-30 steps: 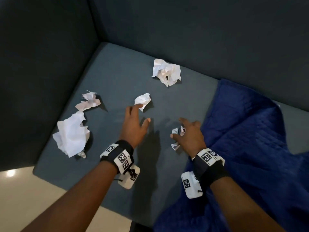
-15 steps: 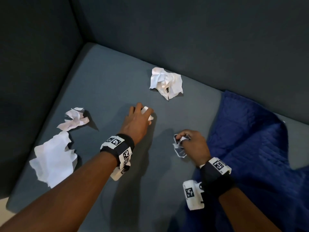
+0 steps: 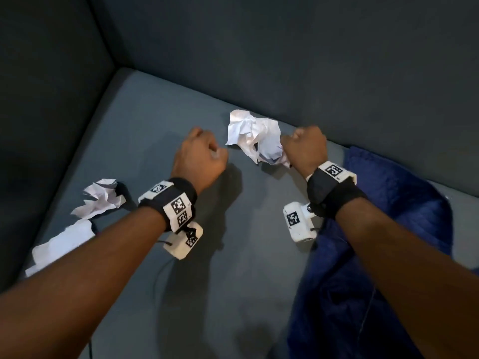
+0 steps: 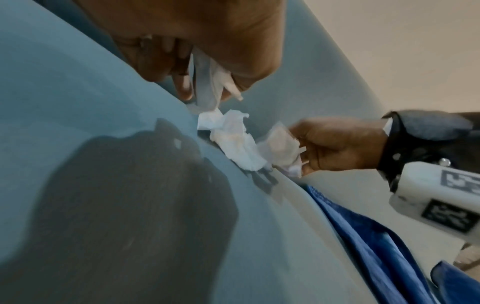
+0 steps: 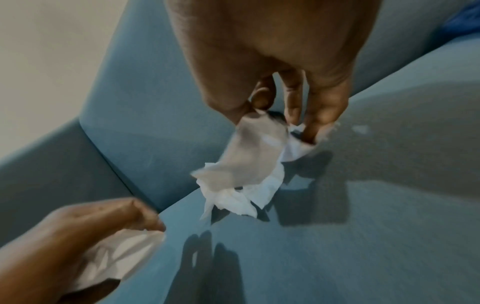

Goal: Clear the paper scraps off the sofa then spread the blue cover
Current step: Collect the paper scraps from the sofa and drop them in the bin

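My left hand (image 3: 207, 149) is curled into a fist round a small white paper scrap (image 4: 210, 80), just left of the large crumpled paper (image 3: 252, 137) near the sofa back. My right hand (image 3: 290, 143) grips another small scrap (image 4: 280, 148), and its fingers (image 5: 293, 107) are against the right edge of the large crumpled paper (image 5: 241, 197). I cannot tell whether it grips that one too. Two more scraps lie at the left, a crumpled one (image 3: 101, 198) and a flatter one (image 3: 59, 244) partly hidden by my left forearm. The blue cover (image 3: 375, 255) lies bunched on the right.
The grey-blue seat cushion (image 3: 233, 281) is bare between my forearms. The sofa back (image 3: 285, 60) rises just beyond the hands, and the armrest (image 3: 46, 99) closes off the left side.
Both hands have moved forward towards the sofa back. The left hand closed on the small middle scrap and lifted it. The right hand carried its scrap up to the large crumpled paper.
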